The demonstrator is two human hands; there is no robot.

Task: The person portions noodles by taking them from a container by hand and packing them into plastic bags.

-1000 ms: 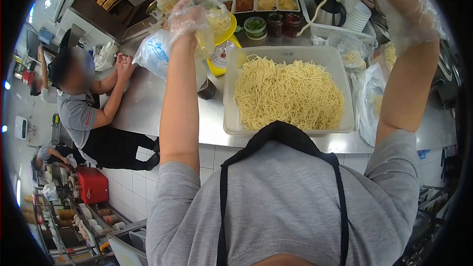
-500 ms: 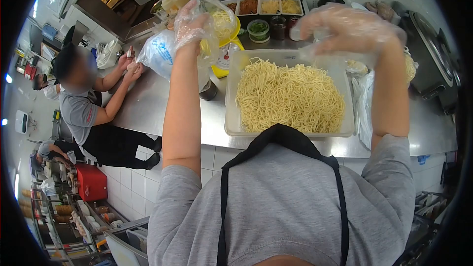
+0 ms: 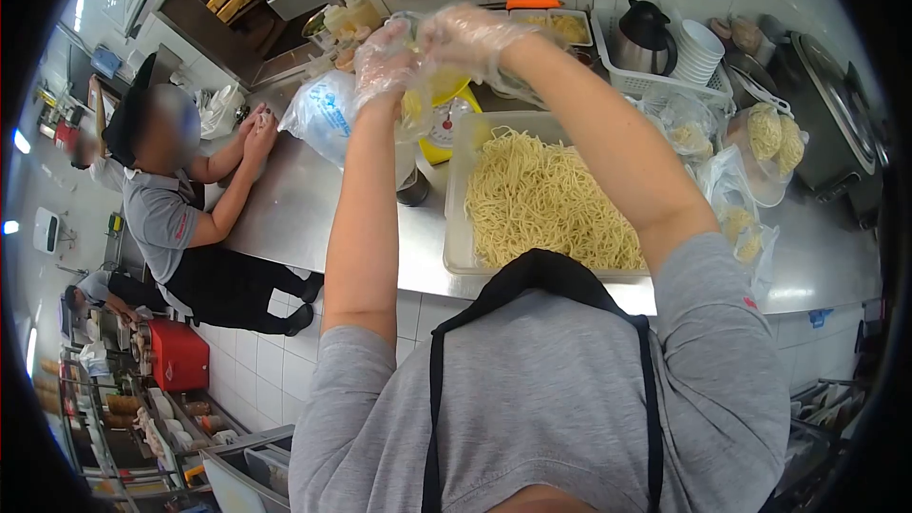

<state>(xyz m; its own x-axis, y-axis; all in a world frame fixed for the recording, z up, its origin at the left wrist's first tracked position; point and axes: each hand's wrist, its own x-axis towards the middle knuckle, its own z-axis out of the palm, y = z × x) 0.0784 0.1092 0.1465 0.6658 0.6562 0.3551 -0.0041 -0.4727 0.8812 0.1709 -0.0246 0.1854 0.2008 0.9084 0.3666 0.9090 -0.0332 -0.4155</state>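
My left hand (image 3: 385, 62), in a clear plastic glove, is closed on the top of a clear plastic bag (image 3: 410, 104) over the yellow scale (image 3: 450, 122). My right hand (image 3: 465, 36), gloved too, is beside it at the bag's top; its fingers are bent, and what they hold is too small to make out. A white bag with blue print (image 3: 325, 112) hangs left of my left wrist. Below my right forearm, a translucent tub (image 3: 458, 218) holds a heap of yellow noodles (image 3: 541, 199). A dark cup (image 3: 413, 188) stands left of the tub.
A co-worker (image 3: 171, 190) stands at the counter's left with both hands together. Behind the tub are topping trays (image 3: 570, 27) and a white basket (image 3: 655, 85) with a black-lidded jug (image 3: 646, 36) and stacked bowls (image 3: 701, 49). Bagged noodles (image 3: 774, 138) sit at the right.
My right hand has come from the upper right, where noodles hung from it, across the tub to the bag beside my left hand. My left hand has stayed at the bag.
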